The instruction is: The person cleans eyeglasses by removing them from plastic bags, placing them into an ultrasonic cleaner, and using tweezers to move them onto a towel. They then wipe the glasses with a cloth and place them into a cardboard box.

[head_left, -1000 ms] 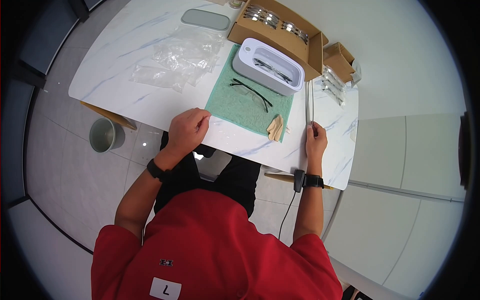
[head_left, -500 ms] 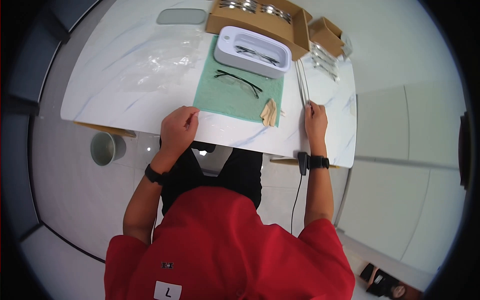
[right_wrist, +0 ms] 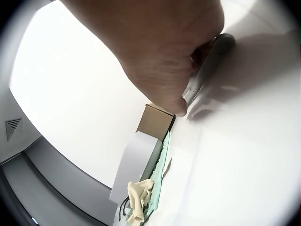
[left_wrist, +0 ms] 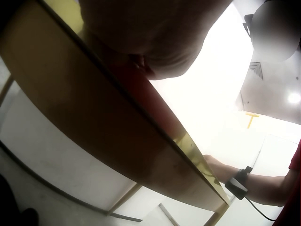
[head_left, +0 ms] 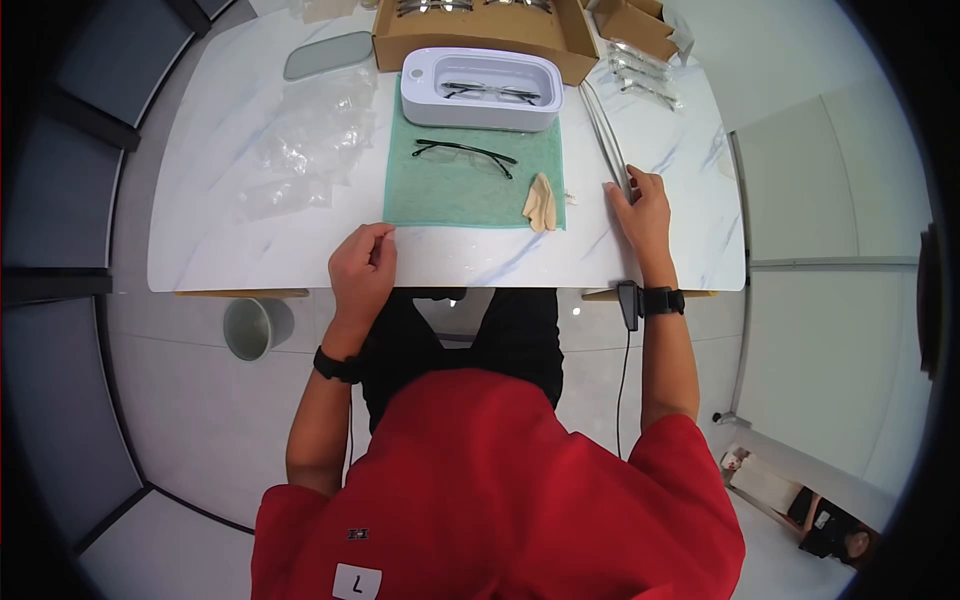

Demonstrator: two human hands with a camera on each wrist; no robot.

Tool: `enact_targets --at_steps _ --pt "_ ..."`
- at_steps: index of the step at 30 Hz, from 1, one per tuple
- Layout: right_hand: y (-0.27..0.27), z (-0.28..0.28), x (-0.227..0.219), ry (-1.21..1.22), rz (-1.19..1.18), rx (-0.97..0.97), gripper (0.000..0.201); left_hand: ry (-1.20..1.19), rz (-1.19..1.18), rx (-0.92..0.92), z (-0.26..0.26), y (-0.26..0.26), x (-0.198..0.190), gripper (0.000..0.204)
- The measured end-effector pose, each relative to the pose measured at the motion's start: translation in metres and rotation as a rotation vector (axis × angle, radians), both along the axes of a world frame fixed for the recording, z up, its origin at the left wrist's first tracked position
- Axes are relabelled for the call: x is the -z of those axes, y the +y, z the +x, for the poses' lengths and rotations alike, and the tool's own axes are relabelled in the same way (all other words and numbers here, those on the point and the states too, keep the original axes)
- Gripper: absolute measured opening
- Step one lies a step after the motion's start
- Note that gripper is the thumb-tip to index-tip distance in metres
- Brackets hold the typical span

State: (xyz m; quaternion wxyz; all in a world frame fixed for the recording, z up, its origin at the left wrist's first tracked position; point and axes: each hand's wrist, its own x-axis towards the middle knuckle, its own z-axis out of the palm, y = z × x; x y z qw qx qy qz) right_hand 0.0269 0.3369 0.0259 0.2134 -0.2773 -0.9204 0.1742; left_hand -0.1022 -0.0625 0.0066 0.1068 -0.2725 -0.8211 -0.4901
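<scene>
My right hand (head_left: 645, 215) holds the near end of long metal tweezers (head_left: 603, 130) between thumb and fingers, at the right of the table. In the right wrist view the tweezers' rounded end (right_wrist: 221, 49) sticks out past the hand. At the table's front edge my left hand (head_left: 362, 268) rests, fingers loosely curled, beside the corner of a green towel (head_left: 470, 205). Black-framed glasses (head_left: 465, 152) lie on this towel. Behind them stands a white ultrasonic cleaner (head_left: 480, 117) with another pair of glasses (head_left: 490, 93) in its basin. Beige finger cots (head_left: 540, 203) lie at the towel's right.
A cardboard box (head_left: 485, 47) with several glasses stands behind the cleaner. Wrapped glasses (head_left: 642, 75) and a smaller carton (head_left: 635, 30) are at the back right. Clear plastic bags (head_left: 310, 135) and a grey lid (head_left: 328, 55) lie at the left. A bin (head_left: 250, 328) stands on the floor.
The head view has turned and shifted, so the table sits straighter. My right thumb has spread from the fingers around the tweezers. My left hand stays by the towel corner.
</scene>
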Motion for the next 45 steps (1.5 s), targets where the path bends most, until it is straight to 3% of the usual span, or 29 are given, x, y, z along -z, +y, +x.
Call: enact_targets --at_steps 10,14,23,27,30,33,39,42,45 --pt "0.002 0.009 0.017 0.168 -0.022 -0.029 0.042 -0.118 -0.036 -0.037 -0.001 -0.001 0.005 0.006" --pt "0.000 0.011 0.018 0.234 -0.055 -0.021 0.036 -0.197 -0.016 0.027 -0.003 -0.006 -0.001 0.008" --pt "-0.005 0.011 0.013 0.286 -0.125 -0.001 0.032 0.021 -0.223 0.157 -0.031 0.011 -0.055 0.017" --pt "-0.003 0.013 0.015 0.373 -0.096 -0.004 0.033 0.053 -0.207 0.123 -0.039 0.017 -0.046 0.017" --pt "-0.002 0.014 0.016 0.456 0.082 -0.057 0.032 0.035 -0.205 0.037 -0.047 -0.004 -0.027 0.015" --pt "-0.005 0.015 0.015 0.417 0.094 -0.104 0.032 -0.033 -0.172 -0.054 -0.041 -0.024 -0.017 0.012" --pt "-0.007 0.012 0.013 0.415 0.149 -0.107 0.033 -0.062 -0.172 -0.032 -0.033 -0.021 -0.023 0.011" --pt "-0.018 0.014 0.002 0.455 0.198 -0.209 0.032 -0.153 -0.134 -0.006 -0.039 -0.009 -0.031 0.011" --pt "-0.044 0.008 -0.017 0.457 0.097 -0.358 0.028 -0.117 -0.159 -0.068 -0.045 -0.014 -0.035 0.011"
